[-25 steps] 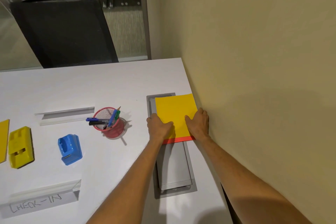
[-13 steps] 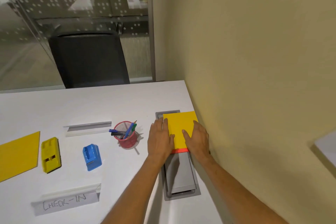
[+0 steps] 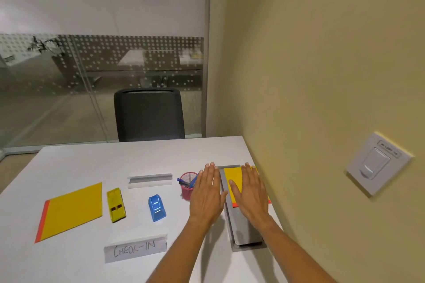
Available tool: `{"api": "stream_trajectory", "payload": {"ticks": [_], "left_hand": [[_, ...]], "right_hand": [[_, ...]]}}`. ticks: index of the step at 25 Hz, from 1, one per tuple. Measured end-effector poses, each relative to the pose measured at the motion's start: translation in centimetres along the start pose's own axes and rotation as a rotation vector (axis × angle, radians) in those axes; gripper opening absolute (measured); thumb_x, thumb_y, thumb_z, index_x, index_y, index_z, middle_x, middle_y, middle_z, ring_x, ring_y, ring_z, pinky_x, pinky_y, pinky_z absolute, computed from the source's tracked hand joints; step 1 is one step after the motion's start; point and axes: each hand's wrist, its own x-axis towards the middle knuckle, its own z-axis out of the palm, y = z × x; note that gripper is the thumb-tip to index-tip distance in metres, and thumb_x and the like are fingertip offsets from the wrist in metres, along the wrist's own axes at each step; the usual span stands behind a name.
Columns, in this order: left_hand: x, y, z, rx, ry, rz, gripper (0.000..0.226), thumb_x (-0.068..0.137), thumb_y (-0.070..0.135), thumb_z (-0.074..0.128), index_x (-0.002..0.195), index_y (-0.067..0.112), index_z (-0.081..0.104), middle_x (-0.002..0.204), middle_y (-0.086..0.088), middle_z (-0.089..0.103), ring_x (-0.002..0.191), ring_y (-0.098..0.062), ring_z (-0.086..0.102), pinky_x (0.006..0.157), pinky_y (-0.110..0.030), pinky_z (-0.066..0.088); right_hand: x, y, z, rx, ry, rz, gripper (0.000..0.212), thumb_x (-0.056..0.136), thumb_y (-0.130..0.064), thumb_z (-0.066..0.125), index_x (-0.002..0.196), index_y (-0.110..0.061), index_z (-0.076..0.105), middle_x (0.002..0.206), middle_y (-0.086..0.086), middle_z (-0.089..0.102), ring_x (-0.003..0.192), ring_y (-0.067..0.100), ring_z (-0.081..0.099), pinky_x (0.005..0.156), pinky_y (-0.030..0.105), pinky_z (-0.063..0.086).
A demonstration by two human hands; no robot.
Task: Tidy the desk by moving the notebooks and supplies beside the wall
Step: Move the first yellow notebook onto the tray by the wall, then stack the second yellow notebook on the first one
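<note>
Far left of the white desk (image 3: 69,163), a yellow notebook (image 3: 72,210) is lying flat, orange spine strip at its left edge, long axis running from near-left toward far-right, well apart from the wall (image 3: 322,76). Just right of it a yellow stapler (image 3: 116,204) is sitting with its long axis pointing away from the viewer, slightly tilted. Beyond, a clear acrylic sign holder (image 3: 150,180) is lying crosswise. A blue tape dispenser (image 3: 156,207) is resting mid-desk, long axis also pointing away. At the near edge a second sign holder (image 3: 135,250) is showing handwritten "CHECK-IN". A red mesh cup (image 3: 187,187) is standing upright, holding pens, at least one blue and one dark; the exact count is not readable. The left hand (image 3: 207,195) is hovering flat, fingers spread and extended, gripping nothing, partly covering the cup's right side. A grey cable hatch (image 3: 243,225) is running lengthwise away from the viewer. A second yellow notebook (image 3: 234,179) is lying across the hatch's far end, close beside the wall, orange strip facing the viewer, long axis pointing away. The right hand (image 3: 250,193) is spread flat above it, palm down, fingers apart, clasping nothing; whether it is touching the cover cannot be told. A white wall switch (image 3: 378,163) is sitting at far right.
</note>
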Motion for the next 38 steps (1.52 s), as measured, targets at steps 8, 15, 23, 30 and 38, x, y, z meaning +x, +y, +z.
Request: {"api": "stream_trajectory", "payload": {"ticks": [8,15,23,30,38], "left_hand": [[-8.1,-4.7,-9.7,0.078,0.072,0.036,0.078,0.101,0.060,0.021,0.159,0.015,-0.005,0.169,-0.006,-0.008,0.156,-0.025,-0.007,0.123,-0.035,-0.010],[-11.5,-7.4,-16.2,0.089,0.092,-0.031,0.082,0.098,0.065,0.022,0.159,0.017,-0.006,0.168,-0.005,-0.008,0.156,-0.025,-0.007,0.117,-0.033,-0.015],[-15.2,-8.9,-19.4,0.136,0.086,-0.118,0.082,0.097,0.065,0.021,0.159,0.017,-0.003,0.169,-0.006,-0.005,0.157,-0.026,-0.004,0.123,-0.036,-0.008],[-18.4,-13.2,-20.3,0.178,0.073,-0.215,0.084,0.097,0.066,0.024,0.159,0.017,-0.004,0.169,-0.006,-0.006,0.157,-0.026,-0.003,0.124,-0.037,-0.006],[-20.0,-24.2,-20.5,0.209,0.043,-0.250,0.082,0.099,0.063,0.022,0.159,0.013,-0.003,0.169,-0.008,-0.003,0.157,-0.027,-0.002,0.128,-0.039,0.001]], "right_hand": [[-8.8,-9.6,-5.8,-0.046,0.061,-0.039,0.074,0.096,-0.061,0.027,0.154,-0.018,0.014,0.163,0.000,0.013,0.151,0.017,0.007,0.123,0.032,0.009],[-11.9,-15.9,-9.5,-0.031,0.044,-0.053,0.082,0.088,-0.069,0.016,0.154,-0.022,0.007,0.164,-0.001,0.006,0.152,0.018,0.003,0.122,0.032,0.007],[-13.2,-19.2,-9.9,0.057,0.021,-0.114,0.078,0.092,-0.065,0.033,0.154,-0.022,0.012,0.163,0.001,0.013,0.151,0.022,0.010,0.122,0.037,0.012],[-15.0,-22.3,-7.9,0.097,0.003,-0.202,0.084,0.085,-0.070,0.021,0.154,-0.023,0.012,0.163,0.000,0.012,0.151,0.023,0.012,0.122,0.039,0.015],[-15.1,-31.2,-1.8,0.086,0.023,-0.263,0.076,0.093,-0.064,0.033,0.153,-0.018,0.019,0.161,0.002,0.022,0.150,0.020,0.018,0.119,0.032,0.012]]}}
